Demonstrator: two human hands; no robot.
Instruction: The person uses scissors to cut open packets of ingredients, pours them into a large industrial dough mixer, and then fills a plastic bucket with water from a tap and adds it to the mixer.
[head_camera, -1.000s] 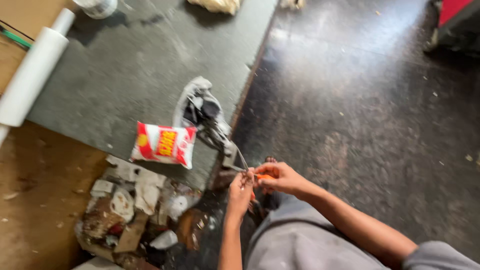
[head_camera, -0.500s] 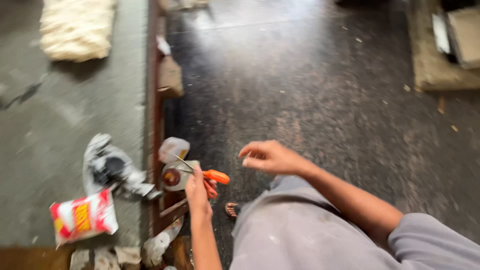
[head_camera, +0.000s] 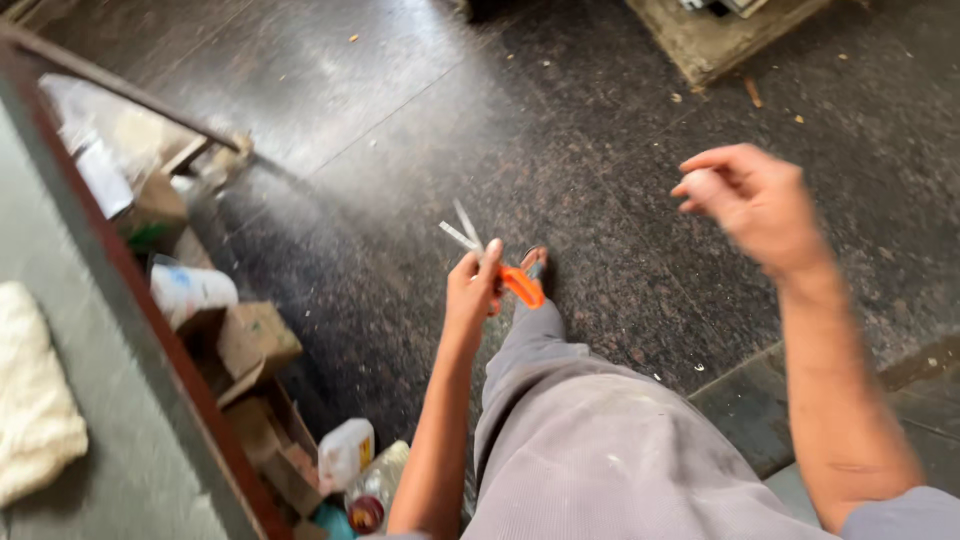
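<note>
Left hand (head_camera: 475, 290) grips orange-handled scissors (head_camera: 500, 265) above a white jug (head_camera: 346, 452).

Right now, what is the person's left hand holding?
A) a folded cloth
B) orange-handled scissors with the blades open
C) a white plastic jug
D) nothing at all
B: the left hand grips the orange-handled scissors, whose two metal blades spread apart above the dark speckled floor, while the right hand is raised and holds nothing.
</note>
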